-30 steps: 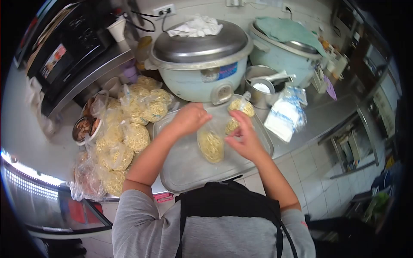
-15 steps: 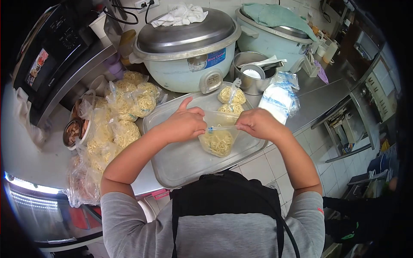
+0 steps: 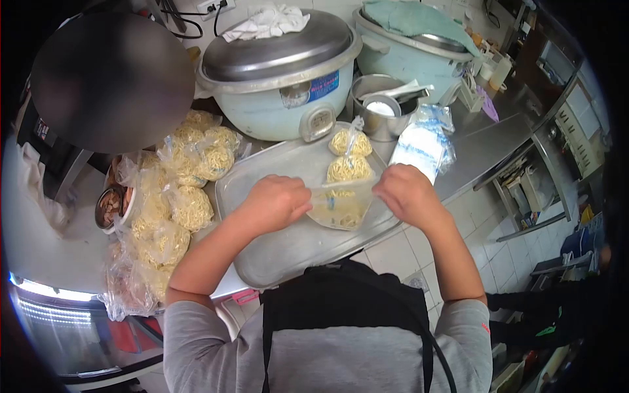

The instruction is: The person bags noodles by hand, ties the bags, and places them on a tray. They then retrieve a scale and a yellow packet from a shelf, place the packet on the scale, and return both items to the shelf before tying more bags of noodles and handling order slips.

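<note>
A clear plastic bag with yellow noodles [image 3: 341, 213] hangs stretched between my hands, over the metal tray [image 3: 275, 252]. My left hand [image 3: 278, 202] grips the bag's upper left corner, fingers curled in. On the other side, my right hand [image 3: 407, 191] pinches the upper right corner. The noodles sit low in the bag and look blurred through the plastic. Just beyond it on the tray stand two tied noodle bundles [image 3: 349, 168], one behind the other. A stack of flat plastic bags [image 3: 417, 147] lies right of the tray, close to my right hand.
Filled noodle bags [image 3: 190, 208] are heaped left of the tray, beside a bowl of brownish food [image 3: 113, 203]. A large rice cooker [image 3: 272, 105] stands behind, with a second cooker [image 3: 409, 69] and a steel pot [image 3: 383, 118] to its right. A dark blurred circle hides the upper left.
The bag's mouth has gone from open to drawn flat and wide. My right hand has moved slightly right, and my left hand's fingers have curled down onto the bag.
</note>
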Motion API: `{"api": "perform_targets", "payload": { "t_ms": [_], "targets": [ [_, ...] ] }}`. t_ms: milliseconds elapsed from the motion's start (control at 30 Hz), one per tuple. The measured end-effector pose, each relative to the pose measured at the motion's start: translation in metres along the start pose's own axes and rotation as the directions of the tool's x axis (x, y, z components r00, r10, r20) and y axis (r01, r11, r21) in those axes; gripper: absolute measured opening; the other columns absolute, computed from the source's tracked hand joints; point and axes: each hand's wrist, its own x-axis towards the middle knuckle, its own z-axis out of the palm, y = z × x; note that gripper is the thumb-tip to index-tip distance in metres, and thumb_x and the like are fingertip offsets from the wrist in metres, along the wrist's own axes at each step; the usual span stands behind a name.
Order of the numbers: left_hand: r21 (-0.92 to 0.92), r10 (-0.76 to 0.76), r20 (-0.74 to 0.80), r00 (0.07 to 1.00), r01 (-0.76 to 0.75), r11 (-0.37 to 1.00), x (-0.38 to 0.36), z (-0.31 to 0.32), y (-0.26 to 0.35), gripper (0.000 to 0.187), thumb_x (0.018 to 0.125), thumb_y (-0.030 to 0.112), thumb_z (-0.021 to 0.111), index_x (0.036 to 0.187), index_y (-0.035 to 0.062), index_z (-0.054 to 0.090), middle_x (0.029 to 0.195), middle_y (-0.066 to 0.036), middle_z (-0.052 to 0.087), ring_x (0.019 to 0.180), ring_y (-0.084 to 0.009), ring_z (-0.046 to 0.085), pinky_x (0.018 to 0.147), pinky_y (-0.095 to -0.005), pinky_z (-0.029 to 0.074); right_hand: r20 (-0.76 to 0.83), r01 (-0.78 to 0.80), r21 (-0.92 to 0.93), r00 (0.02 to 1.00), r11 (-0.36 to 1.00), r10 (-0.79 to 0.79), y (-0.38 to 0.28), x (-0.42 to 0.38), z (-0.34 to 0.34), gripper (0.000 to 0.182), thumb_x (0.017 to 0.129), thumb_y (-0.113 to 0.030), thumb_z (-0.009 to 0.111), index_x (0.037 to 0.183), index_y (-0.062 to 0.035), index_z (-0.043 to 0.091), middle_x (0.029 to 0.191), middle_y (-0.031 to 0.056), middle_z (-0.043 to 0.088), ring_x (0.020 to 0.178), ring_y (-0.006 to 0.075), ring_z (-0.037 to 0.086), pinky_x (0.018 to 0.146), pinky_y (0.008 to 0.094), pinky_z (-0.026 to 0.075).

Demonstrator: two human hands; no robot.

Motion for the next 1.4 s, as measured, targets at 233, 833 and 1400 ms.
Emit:
{"api": "perform_targets", "payload": {
  "t_ms": [233,833,1400],
  "targets": [
    [-0.411,-0.027,-0.128,0.991,-0.028,0.911,-0.002,0.024,0.007,0.010,0.073,0.011,0.055,0.072,0.0027,0.051,0.073,-0.009,0.053,0.066,-0.0274,0.052,0.059,-0.0336,0.042,0.265,-0.465,0.535,0.885,0.706,0.382,0.040,-0.065,0.092,0.108,0.046,-0.028,0.079,0.130,-0.0074,0.014,0.130,0.0131,0.025,0.107,0.0245,0.040,0.088,0.0311,0.034],
    [-0.911,0.239,0.372,0.897,0.303,0.281,-0.032,0.138,-0.018,0.078,0.052,0.026,0.079,0.116,0.0043,0.042,0.117,-0.008,0.045,0.106,-0.0172,0.043,0.090,-0.0304,0.033,-0.010,0.031,0.415,1.000,0.909,-0.029,-0.045,-0.036,0.143,0.021,0.057,-0.014,0.061,0.075,-0.0065,0.055,0.073,0.0122,0.054,0.068,0.0301,0.053,0.061,0.0377,0.042],
    [-0.894,-0.259,0.174,0.950,0.262,0.363,0.008,0.131,0.044,0.041,0.067,0.020,0.068,0.100,0.0014,0.052,0.096,-0.007,0.056,0.089,-0.0149,0.053,0.079,-0.0271,0.041,-0.115,0.151,0.401,0.987,0.903,-0.114,-0.067,-0.014,0.105,0.012,0.062,-0.016,0.058,0.063,-0.0089,0.048,0.064,0.0086,0.050,0.058,0.0290,0.052,0.052,0.0387,0.040]
  ]
}}
